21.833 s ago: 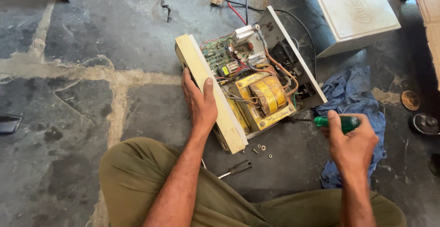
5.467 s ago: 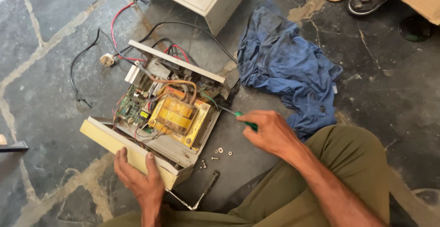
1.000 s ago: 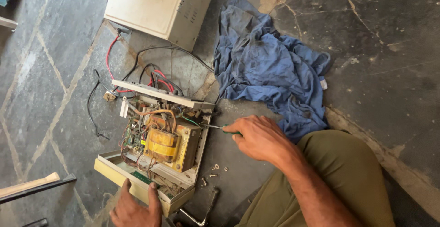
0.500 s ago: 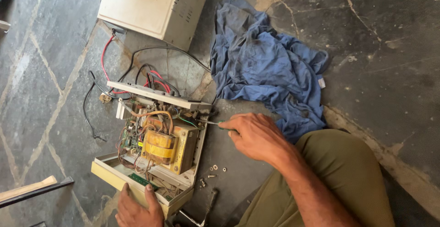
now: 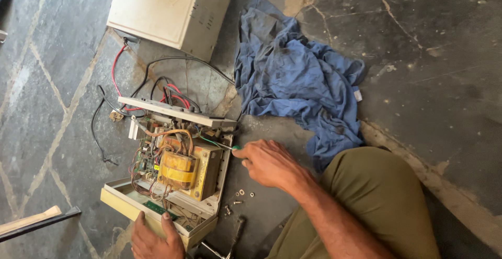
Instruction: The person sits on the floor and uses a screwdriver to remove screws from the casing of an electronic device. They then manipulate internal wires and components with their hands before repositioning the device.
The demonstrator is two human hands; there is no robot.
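A grey stone floor (image 5: 439,81) with pale seams carries everything here. Largest on it is a blue cloth (image 5: 298,81), crumpled and spread out, its lower edge close to the person's olive-clad knee (image 5: 376,196). Up left of the cloth stands a cream metal cover (image 5: 167,8), a closed box shell with vent slots on its side, well apart from the hands.

Below it lies the opened device case (image 5: 172,178), a shallow cream tray lying flat with its walls up. Inside sit a yellow-taped transformer (image 5: 185,170) in a brass-coloured frame near the middle, a green circuit board (image 5: 146,159) to its left, and orange, red and white wires looping over both. Red and black cables (image 5: 117,81) trail out of the case's far wall across the floor toward the cover.

The right hand (image 5: 269,162) is closed round a screwdriver (image 5: 225,145) with a green handle, only a little of which shows; the thin shaft reaches into the case at its right wall, near the transformer's top corner. The left hand (image 5: 151,238) grips the case's near wall, fingers curled over the rim.

A few loose screws and washers (image 5: 238,196) lie on the floor just beside the case, below the right hand. A dark tool (image 5: 230,240) lies near them, partly cut off.
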